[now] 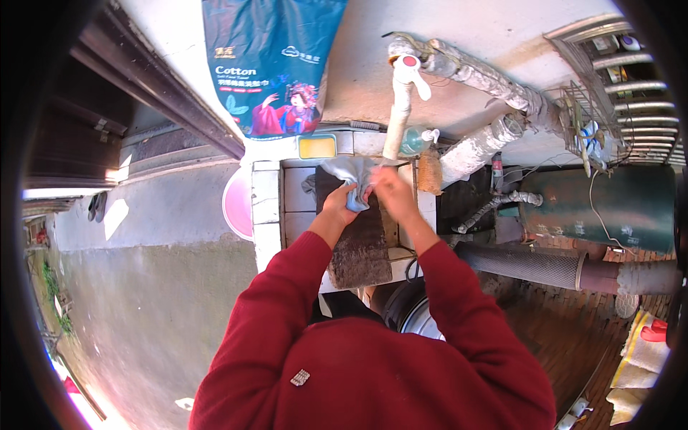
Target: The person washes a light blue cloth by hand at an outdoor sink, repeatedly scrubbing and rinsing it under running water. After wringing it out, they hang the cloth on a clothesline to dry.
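A light grey-blue cloth [352,169] is bunched over the upper part of a dark, worn washboard-like slab [360,247], which lies across a white-tiled sink [266,201]. My left hand [340,204] grips the cloth from the left, its thumb on top. Close to the cloth's right side, below the wrapped tap pipe [399,115], is my right hand [393,191], blurred, with its fingers curled; whether it holds part of the cloth cannot be told. A darker bit of fabric [309,184] lies in the sink at the left.
A yellow soap dish [317,147], a pump bottle [414,141] and a brown loofah-like scrubber [430,172] stand along the sink's back edge. A pink basin [238,204] is at its left. Above hangs a blue plastic bag [269,64]. A green tank [596,209] stands at the right.
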Demonstrator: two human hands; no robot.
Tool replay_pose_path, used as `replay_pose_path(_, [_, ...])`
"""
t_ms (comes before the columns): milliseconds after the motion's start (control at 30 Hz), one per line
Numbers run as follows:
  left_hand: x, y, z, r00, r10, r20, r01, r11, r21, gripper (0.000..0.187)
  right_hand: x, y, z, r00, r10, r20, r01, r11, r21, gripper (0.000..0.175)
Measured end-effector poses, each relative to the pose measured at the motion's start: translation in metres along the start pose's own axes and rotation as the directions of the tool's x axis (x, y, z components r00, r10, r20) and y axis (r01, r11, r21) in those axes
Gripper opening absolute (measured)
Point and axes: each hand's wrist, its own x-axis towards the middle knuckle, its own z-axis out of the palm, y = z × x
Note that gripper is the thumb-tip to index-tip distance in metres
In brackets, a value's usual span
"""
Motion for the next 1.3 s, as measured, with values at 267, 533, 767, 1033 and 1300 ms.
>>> replay_pose_path(267, [-0.07, -0.042, 0.005, 0.981, -0.109, 0.16, 0.109, 0.994, 0.011, 0.038, 0.09, 0.068, -0.128, 0.729, 0.684, 0.006, -0.389, 0.407, 0.826, 0.052])
replay_pose_path(533, [-0.094, -0.072, -0.032, 0.975, -0.207, 0.085, 0.207, 0.978, 0.008, 0.038, 0.106, 0.074, -0.132, 0.748, 0.652, 0.122, -0.452, 0.367, 0.813, 0.039])
replay_pose_path(767, [-0.104, -0.083, -0.037, 0.969, -0.24, 0.049, 0.24, 0.971, 0.014, 0.039, 0.099, 0.082, -0.115, 0.743, 0.666, 0.063, -0.379, 0.342, 0.86, 0.039])
replay_pose_path(1033, [-0.124, -0.085, -0.03, 0.967, -0.238, 0.096, 0.232, 0.97, 0.068, 0.042, 0.101, 0.081, -0.107, 0.77, 0.638, 0.011, -0.34, 0.396, 0.853, 0.043])
replay_pose_path(1300, [-0.15, -0.076, -0.007, 0.926, -0.121, 0.358, 0.063, 0.983, 0.171, 0.062, 0.064, 0.047, -0.117, 0.805, 0.574, 0.153, -0.299, 0.168, 0.939, 0.06])
